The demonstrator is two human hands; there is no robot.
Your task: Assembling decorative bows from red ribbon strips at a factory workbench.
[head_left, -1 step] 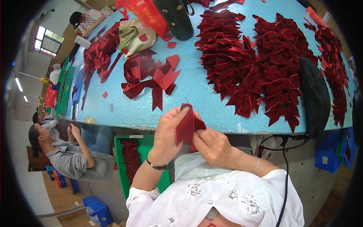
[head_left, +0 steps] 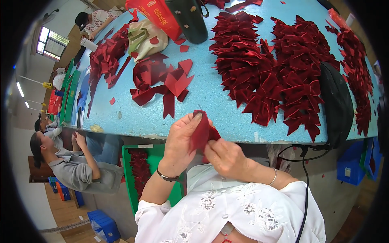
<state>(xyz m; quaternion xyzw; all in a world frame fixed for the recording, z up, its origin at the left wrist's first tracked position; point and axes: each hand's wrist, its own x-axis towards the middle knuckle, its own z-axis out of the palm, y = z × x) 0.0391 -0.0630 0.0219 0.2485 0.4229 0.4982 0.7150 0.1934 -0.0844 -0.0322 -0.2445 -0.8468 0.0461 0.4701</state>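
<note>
Just off the table's near edge, a dark red velvet ribbon (head_left: pixel 200 131) is held folded between my two hands. My left hand (head_left: pixel 180 135) pinches its upper end, thumb on top. Lower on the right, my right hand (head_left: pixel 227 156) grips the ribbon with closed fingers, which hide part of the fold. Loose red ribbon strips (head_left: pixel 162 83) lie on the blue table beyond my hands. To the right, finished-looking velvet bows are stacked in long overlapping rows (head_left: pixel 247 65), with another row (head_left: pixel 298 77) beside them.
A black bag (head_left: pixel 338 105) hangs over the table's right edge, cables below. A green crate (head_left: pixel 129 170) with bows stands left of my lap. A dark bottle (head_left: pixel 188 24), red bag (head_left: pixel 156 18) and cloth pouch (head_left: pixel 148 40) sit at the back. A co-worker (head_left: pixel 77 162) sits at left.
The ribbon has bent and turned slightly between my fingers, its lower flap swinging up. My right hand has shifted a little left. Things on the table stay in place.
</note>
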